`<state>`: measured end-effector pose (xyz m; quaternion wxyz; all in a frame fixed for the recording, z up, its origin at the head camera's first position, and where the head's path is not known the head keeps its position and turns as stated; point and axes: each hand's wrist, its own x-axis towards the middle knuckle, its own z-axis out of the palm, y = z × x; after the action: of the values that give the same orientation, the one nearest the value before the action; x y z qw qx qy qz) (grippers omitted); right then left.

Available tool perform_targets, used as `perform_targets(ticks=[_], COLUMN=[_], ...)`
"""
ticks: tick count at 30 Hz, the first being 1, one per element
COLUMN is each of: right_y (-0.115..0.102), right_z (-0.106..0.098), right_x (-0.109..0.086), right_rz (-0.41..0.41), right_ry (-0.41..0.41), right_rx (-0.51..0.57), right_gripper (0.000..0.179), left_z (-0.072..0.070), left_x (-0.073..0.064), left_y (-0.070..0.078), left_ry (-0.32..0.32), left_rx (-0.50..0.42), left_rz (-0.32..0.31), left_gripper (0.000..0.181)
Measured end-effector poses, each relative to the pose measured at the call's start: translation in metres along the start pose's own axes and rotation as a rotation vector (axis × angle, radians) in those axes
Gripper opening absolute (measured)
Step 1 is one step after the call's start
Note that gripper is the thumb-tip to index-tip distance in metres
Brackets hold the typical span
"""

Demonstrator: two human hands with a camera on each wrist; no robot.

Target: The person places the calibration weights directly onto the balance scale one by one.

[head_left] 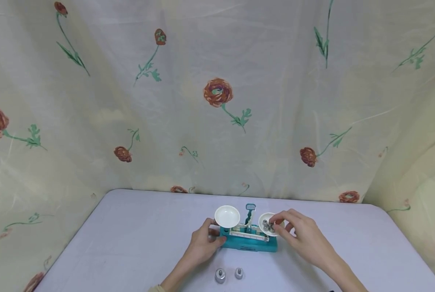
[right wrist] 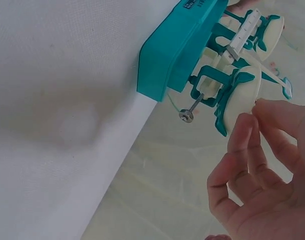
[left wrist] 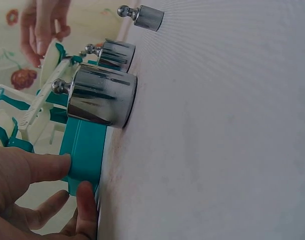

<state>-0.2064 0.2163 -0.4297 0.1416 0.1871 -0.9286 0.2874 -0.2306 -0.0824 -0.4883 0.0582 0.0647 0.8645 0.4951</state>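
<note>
A teal balance scale (head_left: 248,244) with two white pans stands on the table. My left hand (head_left: 204,242) grips the left end of its base, thumb on the near side, as the left wrist view shows with the base (left wrist: 86,150). Over the right pan (head_left: 268,216) is my right hand (head_left: 302,234), thumb and forefinger pinching a small metal weight there. More metal weights (head_left: 265,224) stand in that pan; fingers partly cover them. Nothing lies in the left pan (head_left: 227,216). From the right wrist view, the pan's edge hides the pinched weight.
Two knobbed metal weights, a larger one (head_left: 220,276) and a smaller one (head_left: 239,273), stand on the table in front of the scale. In the left wrist view three show, the nearest weight (left wrist: 101,96) being largest. A flowered curtain (head_left: 217,142) hangs behind the table.
</note>
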Motion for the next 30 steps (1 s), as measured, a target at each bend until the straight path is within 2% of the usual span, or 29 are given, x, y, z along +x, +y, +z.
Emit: perform_targets(ticks=[11, 18, 23, 30], right_y=[0.004, 0.005, 0.006, 0.011], right_z=[-0.001, -0.003, -0.004, -0.003], right_x=[-0.001, -0.001, -0.001, -0.002], right_rz=[-0.038, 0.029, 0.091, 0.134], right_ry=[0.066, 0.052, 0.010, 0.010], right_rx=[-0.002, 0.017, 0.041, 0.100], right_gripper=[0.019, 0.024, 0.037, 0.053], left_z=[0.000, -0.001, 0.000, 0.001], left_x=[-0.001, -0.001, 0.000, 0.001], left_y=[0.001, -0.002, -0.003, 0.001], left_ry=[-0.006, 0.005, 0.005, -0.002], left_rx=[-0.002, -0.009, -0.015, -0.008], left_rz=[0.011, 0.022, 0.018, 0.008], left_gripper=[0.045, 0.044, 0.044, 0.043])
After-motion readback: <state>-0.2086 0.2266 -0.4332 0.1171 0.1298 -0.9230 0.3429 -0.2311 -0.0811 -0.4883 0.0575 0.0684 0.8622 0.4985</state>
